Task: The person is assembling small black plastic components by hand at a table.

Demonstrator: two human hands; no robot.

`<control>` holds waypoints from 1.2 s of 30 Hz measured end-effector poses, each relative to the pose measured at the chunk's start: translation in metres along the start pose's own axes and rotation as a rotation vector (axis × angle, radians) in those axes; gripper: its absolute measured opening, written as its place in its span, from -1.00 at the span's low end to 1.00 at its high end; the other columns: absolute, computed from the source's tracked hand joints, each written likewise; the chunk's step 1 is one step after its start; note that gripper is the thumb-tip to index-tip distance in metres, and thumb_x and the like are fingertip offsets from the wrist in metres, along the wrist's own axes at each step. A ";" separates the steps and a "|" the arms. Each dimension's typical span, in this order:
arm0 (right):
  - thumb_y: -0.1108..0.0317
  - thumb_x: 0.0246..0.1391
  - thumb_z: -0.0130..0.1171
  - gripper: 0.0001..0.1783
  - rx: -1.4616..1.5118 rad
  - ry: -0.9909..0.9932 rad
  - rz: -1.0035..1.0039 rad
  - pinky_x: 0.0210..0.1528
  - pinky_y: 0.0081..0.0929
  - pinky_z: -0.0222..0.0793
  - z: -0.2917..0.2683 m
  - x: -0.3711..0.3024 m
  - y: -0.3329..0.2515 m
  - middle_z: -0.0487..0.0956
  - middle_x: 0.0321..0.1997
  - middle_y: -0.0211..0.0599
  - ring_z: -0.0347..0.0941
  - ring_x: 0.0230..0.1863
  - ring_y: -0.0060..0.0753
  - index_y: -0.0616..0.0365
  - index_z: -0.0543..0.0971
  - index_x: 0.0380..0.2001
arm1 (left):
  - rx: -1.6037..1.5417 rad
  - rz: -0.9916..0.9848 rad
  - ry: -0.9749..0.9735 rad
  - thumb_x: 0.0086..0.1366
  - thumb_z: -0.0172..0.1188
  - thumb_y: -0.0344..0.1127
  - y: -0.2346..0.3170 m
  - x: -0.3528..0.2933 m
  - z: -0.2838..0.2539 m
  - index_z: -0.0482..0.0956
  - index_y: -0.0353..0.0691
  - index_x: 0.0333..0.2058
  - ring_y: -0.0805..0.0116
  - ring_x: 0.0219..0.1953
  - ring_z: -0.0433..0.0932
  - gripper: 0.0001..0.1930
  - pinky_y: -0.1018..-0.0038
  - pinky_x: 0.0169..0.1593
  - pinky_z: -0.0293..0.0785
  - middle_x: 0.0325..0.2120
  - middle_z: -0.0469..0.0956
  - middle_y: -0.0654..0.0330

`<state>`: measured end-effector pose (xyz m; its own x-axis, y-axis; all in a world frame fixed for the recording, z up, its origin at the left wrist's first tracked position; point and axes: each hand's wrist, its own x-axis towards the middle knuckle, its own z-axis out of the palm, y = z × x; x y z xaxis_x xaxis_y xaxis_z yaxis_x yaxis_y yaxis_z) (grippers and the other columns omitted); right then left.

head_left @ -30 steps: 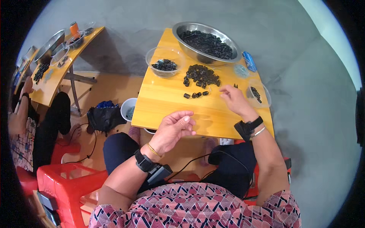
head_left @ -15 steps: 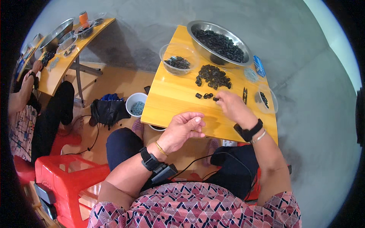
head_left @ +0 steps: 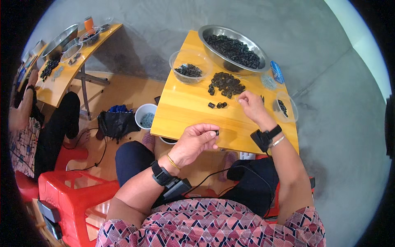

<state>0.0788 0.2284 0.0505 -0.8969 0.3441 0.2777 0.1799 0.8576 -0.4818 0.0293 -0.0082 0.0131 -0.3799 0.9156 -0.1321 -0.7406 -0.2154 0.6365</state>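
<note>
My left hand (head_left: 196,140) is closed above the table's near edge, with a small black ring-like part (head_left: 217,132) pinched between thumb and fingertips. My right hand (head_left: 253,106) hovers over the table with its fingers drawn together; a thin pale sliver seems to show at the fingertips, too small to name. Behind that hand the black tweezers (head_left: 263,99) are mostly hidden. Just left of it lie a few loose black parts (head_left: 221,105) in a short row, and beyond them a heap of the same parts (head_left: 227,84).
On the yellow table (head_left: 181,117) stand a large steel bowl (head_left: 263,68) of black parts, a clear bowl (head_left: 173,66) and a small clear tub (head_left: 293,108). A blue packet (head_left: 277,72) lies at right. A white bucket (head_left: 140,110) and red stool (head_left: 61,185) stand left. Another person's arm (head_left: 25,103) shows far left.
A black part from the row's right end is now in my left hand, which was empty. My right hand has moved slightly up and right, now covering most of the tweezers.
</note>
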 end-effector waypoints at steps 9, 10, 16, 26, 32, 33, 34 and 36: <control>0.37 -0.16 0.07 -0.81 -0.239 -0.183 0.113 -0.27 -0.22 0.28 0.015 0.028 0.015 0.47 -0.45 0.05 0.39 -0.32 0.03 0.26 0.41 -0.45 | -0.042 0.022 -0.071 0.15 -0.01 -0.49 0.000 0.001 -0.009 0.42 -0.32 -0.25 0.46 -0.43 0.45 -0.83 0.49 -0.28 0.48 -0.42 0.46 0.19; 0.38 -0.15 0.05 -0.82 -0.247 -0.189 0.116 -0.28 -0.21 0.28 0.015 0.028 0.014 0.46 -0.46 0.07 0.38 -0.32 0.06 0.27 0.41 -0.46 | -0.050 0.018 -0.066 0.15 -0.01 -0.50 0.001 0.001 -0.009 0.42 -0.32 -0.24 0.45 -0.40 0.45 -0.83 0.48 -0.27 0.48 -0.41 0.45 0.18; 0.41 -0.12 0.00 -0.86 -0.050 -0.151 0.168 -0.42 -0.36 0.32 0.010 0.009 0.005 0.47 -0.53 -0.10 0.41 -0.47 -0.24 0.28 0.39 -0.48 | -0.143 0.076 -0.097 0.16 -0.01 -0.48 -0.003 0.006 -0.013 0.43 -0.27 -0.26 0.43 -0.38 0.46 -0.84 0.46 -0.24 0.46 -0.41 0.47 0.21; 0.46 0.00 0.00 -0.92 0.913 -0.163 0.077 -0.40 -0.70 0.28 0.002 -0.062 -0.081 0.40 -0.50 -0.43 0.31 -0.51 -0.65 0.22 0.38 -0.40 | -0.109 0.174 -0.124 0.13 0.03 -0.50 -0.005 0.003 -0.009 0.44 -0.27 -0.27 0.40 -0.32 0.48 -0.84 0.47 -0.20 0.48 -0.36 0.49 0.15; 0.48 -0.02 0.02 -0.92 0.914 -0.149 0.046 -0.39 -0.72 0.26 0.014 -0.071 -0.091 0.39 -0.49 -0.47 0.30 -0.48 -0.68 0.22 0.40 -0.40 | -0.079 0.185 -0.127 0.13 0.03 -0.50 -0.007 0.002 -0.009 0.44 -0.28 -0.27 0.38 -0.34 0.50 -0.84 0.48 -0.22 0.49 -0.37 0.49 0.15; 0.48 -0.02 0.03 -0.92 0.920 -0.147 0.049 -0.39 -0.72 0.26 0.015 -0.071 -0.091 0.39 -0.48 -0.47 0.30 -0.47 -0.69 0.21 0.39 -0.40 | -0.080 0.187 -0.126 0.13 0.03 -0.50 -0.007 0.003 -0.009 0.44 -0.28 -0.27 0.38 -0.34 0.50 -0.84 0.48 -0.22 0.49 -0.37 0.49 0.15; 0.48 -0.02 0.03 -0.92 0.919 -0.150 0.048 -0.39 -0.72 0.26 0.015 -0.071 -0.090 0.39 -0.48 -0.47 0.30 -0.47 -0.69 0.21 0.39 -0.40 | -0.079 0.188 -0.118 0.13 0.02 -0.50 -0.007 0.003 -0.009 0.44 -0.28 -0.28 0.37 -0.34 0.50 -0.84 0.47 -0.22 0.49 -0.37 0.49 0.15; 0.46 0.00 0.02 -0.92 0.869 -0.155 0.014 -0.40 -0.75 0.26 0.016 -0.072 -0.087 0.41 -0.46 -0.49 0.29 -0.44 -0.72 0.19 0.39 -0.39 | -0.081 0.189 -0.111 0.13 0.02 -0.50 -0.007 0.004 -0.009 0.44 -0.28 -0.28 0.36 -0.33 0.50 -0.85 0.46 -0.21 0.49 -0.37 0.49 0.14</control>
<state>0.1214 0.1232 0.0591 -0.9530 0.2429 0.1814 -0.1227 0.2380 -0.9635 0.0279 -0.0067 0.0011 -0.4558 0.8873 0.0705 -0.7058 -0.4086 0.5787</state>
